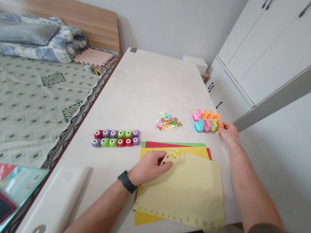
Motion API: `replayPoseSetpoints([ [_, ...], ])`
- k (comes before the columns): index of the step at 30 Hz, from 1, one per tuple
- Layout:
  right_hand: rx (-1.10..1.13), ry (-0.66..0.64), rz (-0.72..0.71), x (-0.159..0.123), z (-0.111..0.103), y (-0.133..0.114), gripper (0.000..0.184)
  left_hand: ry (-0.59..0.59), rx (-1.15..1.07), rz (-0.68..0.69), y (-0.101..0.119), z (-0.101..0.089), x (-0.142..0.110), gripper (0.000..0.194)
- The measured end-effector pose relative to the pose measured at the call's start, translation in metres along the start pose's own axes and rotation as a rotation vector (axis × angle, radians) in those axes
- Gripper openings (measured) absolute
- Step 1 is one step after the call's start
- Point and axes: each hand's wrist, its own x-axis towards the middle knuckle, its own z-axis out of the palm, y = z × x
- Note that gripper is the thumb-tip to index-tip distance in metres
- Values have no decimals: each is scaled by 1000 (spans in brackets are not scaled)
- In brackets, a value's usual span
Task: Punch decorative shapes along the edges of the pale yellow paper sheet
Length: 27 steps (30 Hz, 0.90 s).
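My left hand [151, 168], with a dark watch at the wrist, pinches the upper left corner of a pale yellow sheet of paper [188, 186]. Small shapes are punched along the sheet's lower edge and near the held corner. Under it lie yellow [149, 220], red [208, 154] and green [195, 145] sheets. My right hand [229, 134] reaches to the right end of a group of lever craft punches [207, 125], its fingers closed on an orange craft punch [220, 125]. Part of that punch is hidden by the fingers.
A pile of colourful paper cutouts [168, 122] lies mid-table. Two rows of small purple, green and red punches [117, 139] stand to the left. A long white device [53, 199] lies at the left edge, beside a bed [30, 110]. White cabinets [264, 43] stand right.
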Motion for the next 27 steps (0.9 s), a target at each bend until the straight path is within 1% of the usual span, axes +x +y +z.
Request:
replayPoseSetpoints([
  [7,-48,17,20,-4,-1,-7,35,14,4,-3,-2,2,0,30],
  [9,-53,41,26,-6,-4,-10,40,14,1,9,-3,2,0,30],
  [10,-48,74,22,-9,-5,-12,44,10,1,15,-3,2,0,30],
  [11,-35,120,7,-12,-7,-16,47,4,3,21,-3,2,0,30],
  [13,32,216,-69,-24,-12,-29,48,-10,17,27,-3,1,0,31],
  [14,87,239,-128,-33,-15,-37,46,-15,28,30,-3,1,0,31],
  [15,154,228,-190,-44,-17,-47,43,-18,41,35,-3,1,0,31],
  [16,223,167,-245,-56,-19,-58,40,-21,53,43,-3,0,0,32],
  [17,298,56,-298,-70,-21,-69,39,-23,62,54,-2,0,-1,32],
  [18,375,-103,-342,-85,-22,-79,38,-26,67,67,-2,0,-1,31],
  [19,438,-307,-372,-100,-22,-89,40,-28,68,80,-1,0,-1,31],
  [20,467,-535,-375,-114,-22,-98,40,-31,67,91,0,-1,-1,31],
  [21,480,-731,-362,-127,-20,-105,41,-33,65,99,0,-1,-2,30],
  [22,484,-888,-353,-138,-18,-111,41,-35,64,105,1,-1,-2,30],
  [23,484,-1011,-338,-148,-15,-116,42,-38,64,109,1,-1,-2,29],
  [24,486,-1094,-317,-154,-11,-120,43,-43,64,113,2,-1,-2,29],
  [25,480,-1150,-303,-159,-6,-123,44,-48,65,116,2,-1,-2,28],
  [26,475,-1186,-295,-161,-1,-125,45,-54,66,119,1,-1,-2,28],
  [27,475,-1193,-300,-162,3,-128,46,-58,68,121,1,-1,-2,27],
])
